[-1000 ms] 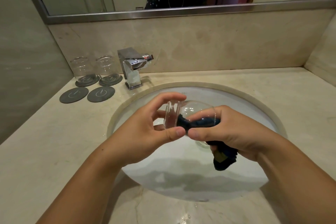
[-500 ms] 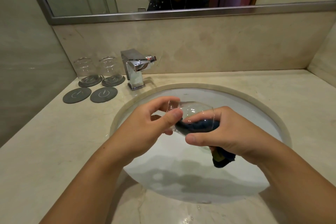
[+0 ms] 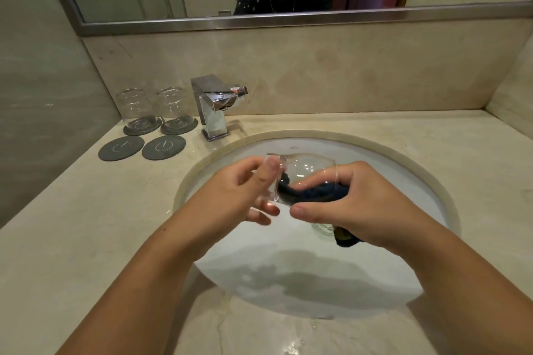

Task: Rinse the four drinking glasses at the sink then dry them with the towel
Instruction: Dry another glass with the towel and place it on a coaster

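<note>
1. The step in hand, as I judge it, is drying the inside of 1 glass (image 3: 302, 167) with the towel (image 3: 317, 196). The glass is held on its side over the sink (image 3: 302, 133).
2. To do it well, turn the glass with the left hand (image 3: 230, 196) while the right hand (image 3: 369, 204) presses the wad of cloth against the inner wall, so it sweeps the whole ring. Push the cloth down to the base, where drops gather, then wipe the rim and outside. Wet glass is likely slippery, so grip firmly and stay low over the basin.
3. The left hand pinches the glass at its left end, thumb on top and curled fingers beneath.
4. The right hand is curled round the towel, its fingers pushed into the mouth of the glass with the dark blue cloth and its thumb outside. A tail of towel hangs under the palm.
5. The glass lies between the 2 hands, touching both, and is above the basin without touching it.
6. At the back left of the bench (image 3: 86, 225), 2 other glasses (image 3: 135, 106) stand on coasters (image 3: 121, 147) beside the tap (image 3: 215, 106), and 2 coasters lie bare. What looks like a 4th glass (image 3: 323, 229) sits in the basin, partly hidden.
</note>
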`<move>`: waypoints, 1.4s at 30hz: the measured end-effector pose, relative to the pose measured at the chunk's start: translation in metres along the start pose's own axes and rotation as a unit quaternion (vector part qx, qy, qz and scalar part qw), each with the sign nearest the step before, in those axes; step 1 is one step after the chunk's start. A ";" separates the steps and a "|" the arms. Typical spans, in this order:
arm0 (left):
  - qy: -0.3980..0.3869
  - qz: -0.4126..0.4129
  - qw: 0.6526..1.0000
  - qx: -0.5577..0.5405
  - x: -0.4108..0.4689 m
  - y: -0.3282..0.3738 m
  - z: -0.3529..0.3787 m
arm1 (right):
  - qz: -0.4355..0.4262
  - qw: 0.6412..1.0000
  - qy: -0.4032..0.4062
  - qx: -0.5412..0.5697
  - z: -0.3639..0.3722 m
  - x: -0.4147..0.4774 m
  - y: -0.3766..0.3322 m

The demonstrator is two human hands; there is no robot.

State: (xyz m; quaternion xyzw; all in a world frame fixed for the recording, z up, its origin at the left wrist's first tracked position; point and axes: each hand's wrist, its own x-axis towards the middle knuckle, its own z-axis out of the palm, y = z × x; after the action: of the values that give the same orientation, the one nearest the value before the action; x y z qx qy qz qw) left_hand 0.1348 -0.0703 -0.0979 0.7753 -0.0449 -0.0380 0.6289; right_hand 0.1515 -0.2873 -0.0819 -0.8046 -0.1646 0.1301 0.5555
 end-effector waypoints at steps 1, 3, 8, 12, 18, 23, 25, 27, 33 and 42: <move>0.005 0.009 1.000 0.022 0.001 -0.001 0.000 | -0.005 1.000 -0.003 -0.011 0.002 0.000 0.000; 0.000 0.031 0.999 0.032 0.002 -0.002 -0.001 | -0.014 1.000 -0.019 -0.007 0.002 0.000 0.001; -0.061 0.078 0.993 0.056 -0.001 -0.003 -0.009 | 0.021 0.994 -0.086 0.061 -0.006 -0.003 -0.002; -0.094 0.120 0.985 0.081 -0.004 -0.001 -0.009 | 0.084 0.985 -0.097 0.118 -0.012 -0.002 0.001; -0.061 0.062 0.995 0.054 -0.004 0.002 -0.008 | 0.027 0.998 -0.038 0.044 -0.007 -0.002 -0.003; -0.005 0.024 0.996 0.089 -0.001 0.001 -0.001 | -0.033 0.999 -0.013 -0.039 0.000 -0.003 -0.004; -0.010 0.054 0.996 0.073 -0.001 0.000 -0.002 | -0.026 0.999 -0.024 -0.031 0.000 -0.004 -0.005; -0.037 0.076 0.994 0.069 -0.001 -0.001 -0.006 | -0.019 0.999 -0.040 0.001 -0.003 -0.005 -0.006; -0.049 0.164 0.973 0.155 -0.004 0.001 -0.002 | 0.052 0.992 -0.080 0.080 -0.016 -0.004 -0.004; 0.001 0.021 0.999 0.043 -0.002 0.004 0.000 | -0.017 1.000 -0.010 -0.017 -0.002 -0.004 -0.007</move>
State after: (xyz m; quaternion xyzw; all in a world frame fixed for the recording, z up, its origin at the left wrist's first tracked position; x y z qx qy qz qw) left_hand 0.1327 -0.0705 -0.0938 0.8008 -0.0616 -0.0219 0.5954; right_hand 0.1479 -0.2882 -0.0748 -0.8095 -0.1864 0.1260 0.5422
